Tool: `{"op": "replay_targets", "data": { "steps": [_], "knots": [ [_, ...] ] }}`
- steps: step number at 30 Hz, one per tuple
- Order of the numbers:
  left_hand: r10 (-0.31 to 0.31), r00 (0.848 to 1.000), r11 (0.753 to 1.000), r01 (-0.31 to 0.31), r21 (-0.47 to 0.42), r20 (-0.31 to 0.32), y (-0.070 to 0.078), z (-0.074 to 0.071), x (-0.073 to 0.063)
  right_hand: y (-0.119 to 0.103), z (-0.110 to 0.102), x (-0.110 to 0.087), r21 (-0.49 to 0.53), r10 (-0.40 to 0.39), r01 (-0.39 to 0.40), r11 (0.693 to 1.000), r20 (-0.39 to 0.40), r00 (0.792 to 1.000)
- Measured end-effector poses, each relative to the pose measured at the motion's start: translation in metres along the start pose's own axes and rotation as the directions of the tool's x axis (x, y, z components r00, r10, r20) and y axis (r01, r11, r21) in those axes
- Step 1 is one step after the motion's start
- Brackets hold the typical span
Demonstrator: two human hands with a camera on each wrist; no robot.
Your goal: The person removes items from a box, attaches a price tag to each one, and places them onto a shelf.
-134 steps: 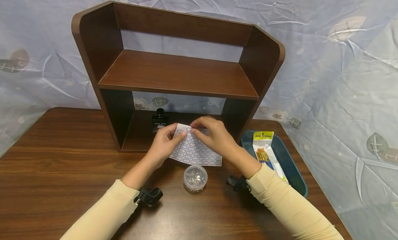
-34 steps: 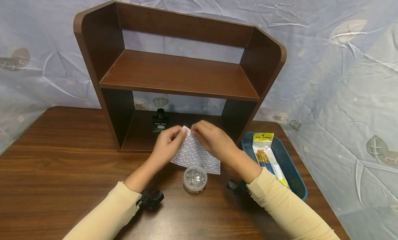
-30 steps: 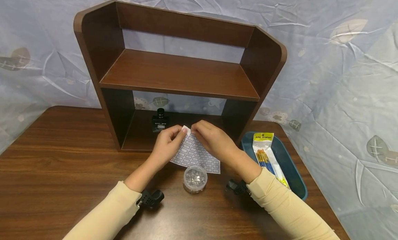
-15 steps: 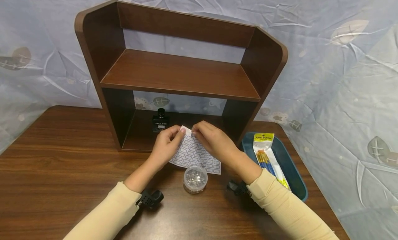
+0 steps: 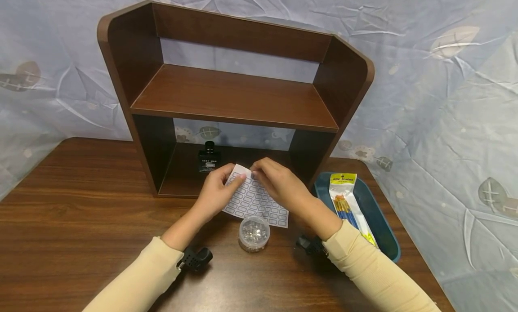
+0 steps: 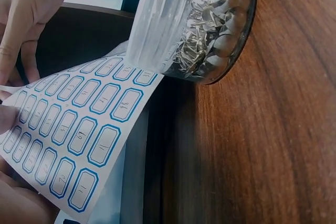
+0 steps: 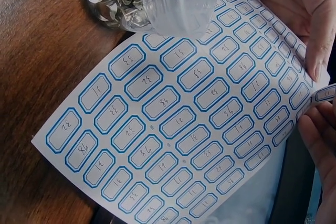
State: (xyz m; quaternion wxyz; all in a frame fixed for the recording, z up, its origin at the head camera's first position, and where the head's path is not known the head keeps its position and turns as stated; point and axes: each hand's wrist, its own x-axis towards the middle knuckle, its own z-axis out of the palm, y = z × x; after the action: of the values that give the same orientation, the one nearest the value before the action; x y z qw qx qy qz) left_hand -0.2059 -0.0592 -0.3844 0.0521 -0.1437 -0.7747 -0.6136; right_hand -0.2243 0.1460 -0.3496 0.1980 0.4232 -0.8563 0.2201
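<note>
Both hands work at the far corner of a white sheet of small blue-bordered, hand-numbered sticker labels (image 5: 256, 199), held just in front of the brown two-tier wooden shelf unit (image 5: 230, 96) on the dark wood-grain counter (image 5: 81, 213). The left hand (image 5: 216, 190) has its grip closed on the sheet's upper left corner, thumb on top and fingers beneath, so that corner curls up off the counter while the near edge trails down toward the surface; this likely steadies the backing so a single label can be picked at. The right hand (image 5: 279, 184) has fingertips brought together in a narrow pinch at the same far edge; in the right wrist view a thin strip or label edge shows between its fingers (image 7: 320, 129), though whether it is fully free of the sheet cannot be told. A small round clear plastic tub of silver thumbtacks (image 5: 253, 232) stands just beside the sheet's near edge, so close that in the wrist views it overlaps the paper; it could be nudged if the sheet is dragged back. Behind the hands, on the lower level of the shelf unit, stands a small black square bottle with a white label (image 5: 208, 159), near the raised corner but apart from it. To the right lies a teal rectangular plastic tray (image 5: 384, 233) holding a clear packet of paintbrushes with a yellow header card (image 5: 346, 199), well apart from the work. A pale blue leaf-patterned cloth (image 5: 445, 100) backs the scene.
</note>
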Motion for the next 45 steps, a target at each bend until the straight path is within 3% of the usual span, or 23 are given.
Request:
{"op": "replay_targets", "data": {
  "steps": [10, 18, 28, 36, 45],
  "knots": [
    [-0.005, 1.0, 0.999, 0.005, -0.039, -0.011, -0.001, 0.0, 0.0, 0.001, -0.003, -0.001, 0.064, 0.048, -0.046, 0.997, -0.018, 0.999],
    [0.007, 0.999, 0.999, -0.01, -0.049, -0.054, -0.002, -0.009, -0.003, 0.001, -0.009, -0.003, 0.081, 0.035, -0.029, 0.996, -0.075, 0.997],
    [-0.023, 0.995, 1.0, 0.021, -0.02, -0.092, -0.002, -0.047, -0.022, 0.001, -0.015, -0.012, 0.195, 0.067, -0.057, 0.979, -0.044, 0.997],
    [-0.129, 0.983, 0.992, 0.128, -0.015, -0.132, -0.004, -0.082, -0.047, -0.001, -0.02, -0.021, 0.238, 0.161, -0.154, 0.959, -0.01, 0.987],
    [-0.223, 0.965, 0.975, 0.221, -0.03, -0.139, -0.004, -0.112, -0.072, -0.002, -0.023, -0.027, 0.246, 0.195, -0.205, 0.947, 0.063, 0.979]
  ]
}}
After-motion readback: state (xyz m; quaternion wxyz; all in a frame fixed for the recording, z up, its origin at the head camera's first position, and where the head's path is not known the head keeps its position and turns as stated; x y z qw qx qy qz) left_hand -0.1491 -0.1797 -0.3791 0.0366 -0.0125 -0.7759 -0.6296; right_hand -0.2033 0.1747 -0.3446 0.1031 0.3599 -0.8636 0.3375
